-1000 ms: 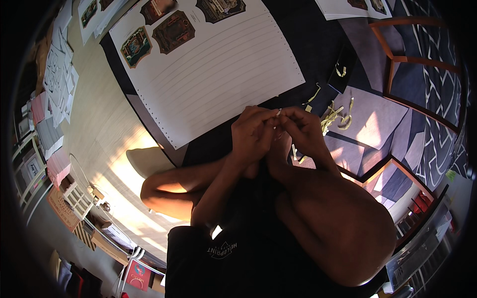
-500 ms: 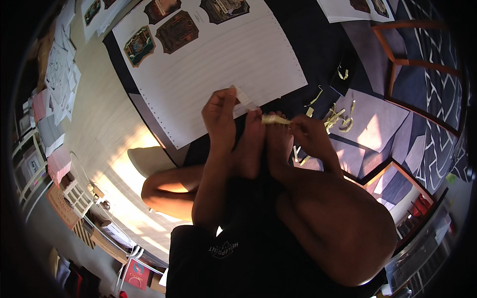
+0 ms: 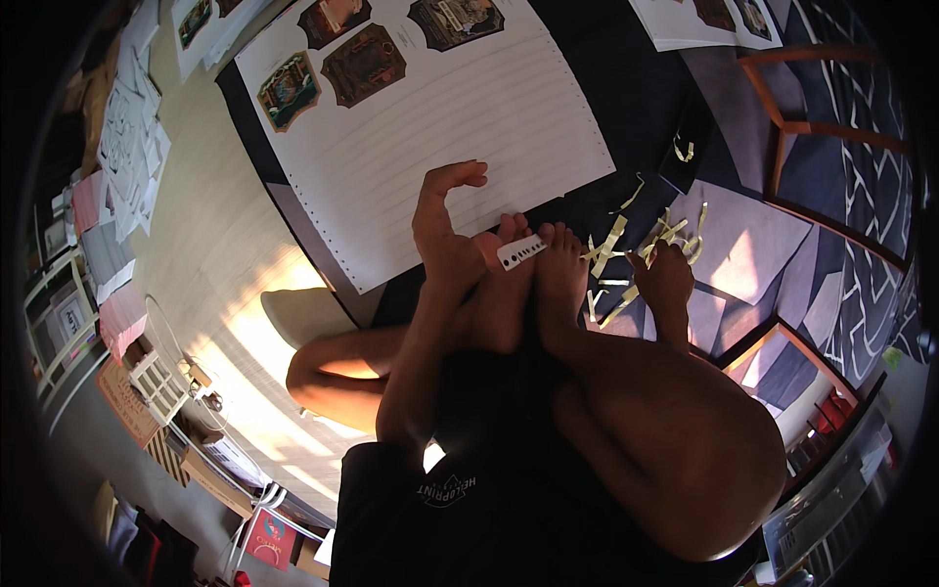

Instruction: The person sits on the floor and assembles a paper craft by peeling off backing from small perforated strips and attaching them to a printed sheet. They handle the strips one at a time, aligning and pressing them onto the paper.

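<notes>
A small white strip with a row of black marks [image 3: 521, 252] sticks out at the thumb of my left hand [image 3: 447, 245], above my bare feet. The left index finger is raised and bent, away from the strip. On the right, my right hand [image 3: 667, 282] hovers low beside a heap of pale yellow strips [image 3: 673, 233], thumb and fingers apart. More pale yellow strips [image 3: 608, 245] lie between that hand and my feet. A large white printed sheet [image 3: 460, 127] with dark picture labels [image 3: 364, 67] is spread beyond my hands.
Dark cloth [image 3: 626, 108] lies under the sheet, with grey panels [image 3: 743, 235] on the right. A brown wooden frame [image 3: 831, 127] stands at the far right. Stacked papers [image 3: 132, 147] and a shelf rack [image 3: 68, 323] line the left side, by sunlit wooden flooring [image 3: 235, 196].
My right hand has moved right and down, away from the feet, to the yellow strips. My left hand has turned, and the white strip now shows its black marks.
</notes>
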The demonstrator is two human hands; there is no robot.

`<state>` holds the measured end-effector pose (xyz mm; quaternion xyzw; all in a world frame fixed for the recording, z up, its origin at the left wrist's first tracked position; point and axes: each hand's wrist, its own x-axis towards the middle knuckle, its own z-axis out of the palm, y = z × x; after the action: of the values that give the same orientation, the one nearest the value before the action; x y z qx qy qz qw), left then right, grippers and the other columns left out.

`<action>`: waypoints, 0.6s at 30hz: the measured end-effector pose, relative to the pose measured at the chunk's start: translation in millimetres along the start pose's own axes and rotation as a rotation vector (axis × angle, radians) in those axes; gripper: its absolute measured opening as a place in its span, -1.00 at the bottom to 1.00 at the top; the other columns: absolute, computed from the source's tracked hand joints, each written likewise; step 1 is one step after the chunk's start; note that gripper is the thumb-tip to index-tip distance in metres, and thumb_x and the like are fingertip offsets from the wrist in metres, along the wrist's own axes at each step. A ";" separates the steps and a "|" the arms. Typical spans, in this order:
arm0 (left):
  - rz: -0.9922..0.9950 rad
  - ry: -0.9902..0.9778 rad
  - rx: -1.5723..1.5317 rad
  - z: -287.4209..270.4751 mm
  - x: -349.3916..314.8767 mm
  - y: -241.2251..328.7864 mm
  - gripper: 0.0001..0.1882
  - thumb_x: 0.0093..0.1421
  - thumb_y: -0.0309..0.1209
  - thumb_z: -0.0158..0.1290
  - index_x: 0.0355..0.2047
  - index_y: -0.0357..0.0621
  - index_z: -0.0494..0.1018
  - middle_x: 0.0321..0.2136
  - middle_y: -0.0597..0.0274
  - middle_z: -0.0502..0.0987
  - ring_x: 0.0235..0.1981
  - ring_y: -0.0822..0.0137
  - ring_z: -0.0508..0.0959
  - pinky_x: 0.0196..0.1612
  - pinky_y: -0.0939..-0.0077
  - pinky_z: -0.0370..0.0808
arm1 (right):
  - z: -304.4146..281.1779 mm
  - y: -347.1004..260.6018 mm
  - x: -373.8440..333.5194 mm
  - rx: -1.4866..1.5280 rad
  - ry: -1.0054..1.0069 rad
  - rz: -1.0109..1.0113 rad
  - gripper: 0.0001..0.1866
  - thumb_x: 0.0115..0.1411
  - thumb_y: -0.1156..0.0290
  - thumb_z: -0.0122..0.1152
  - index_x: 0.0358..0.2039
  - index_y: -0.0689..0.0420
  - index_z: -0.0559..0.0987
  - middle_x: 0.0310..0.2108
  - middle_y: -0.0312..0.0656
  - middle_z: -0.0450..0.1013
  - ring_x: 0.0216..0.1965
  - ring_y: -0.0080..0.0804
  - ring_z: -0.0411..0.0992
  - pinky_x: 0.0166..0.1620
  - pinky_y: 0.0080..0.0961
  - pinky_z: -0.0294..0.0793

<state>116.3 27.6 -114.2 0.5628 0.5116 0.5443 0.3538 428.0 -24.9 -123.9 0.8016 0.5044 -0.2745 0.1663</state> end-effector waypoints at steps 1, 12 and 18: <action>-0.002 0.015 0.011 -0.7 -1.3 2.8 -0.21 0.25 0.14 0.16 0.08 -0.44 0.37 -0.04 -0.06 0.52 -0.12 0.16 0.57 0.02 0.23 0.49 | -8.5 -9.0 -1.6 0.045 -0.066 0.002 -0.29 0.19 -0.07 0.27 0.25 0.05 0.41 0.04 0.09 0.53 -0.03 0.22 0.53 0.01 0.07 0.52; 0.363 0.203 0.483 13.8 -9.5 1.2 -0.07 0.13 0.47 -0.03 -0.03 -0.29 0.41 -0.19 0.05 0.56 -0.23 0.14 0.58 -0.05 0.18 0.50 | -47.0 -102.6 -39.8 1.502 -0.886 -0.355 -0.81 0.36 0.37 0.23 -0.17 0.24 0.63 -0.37 -0.24 0.58 -0.41 -0.57 0.48 -0.30 -0.61 0.48; 0.493 0.182 0.538 21.3 -17.3 -6.5 -0.22 0.07 0.36 0.10 -0.10 -0.14 0.46 -0.23 0.22 0.60 -0.26 0.26 0.58 0.04 0.09 0.41 | -34.9 -101.2 -27.4 1.650 -0.867 -0.261 -0.85 0.34 0.41 0.25 -0.20 0.23 0.63 -0.32 -0.26 0.58 -0.33 -0.59 0.50 -0.22 -0.61 0.49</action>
<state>137.8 15.8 -128.1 0.6914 0.5147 0.5069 0.0046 337.1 18.5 -78.5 0.4315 0.1305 -0.8360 -0.3129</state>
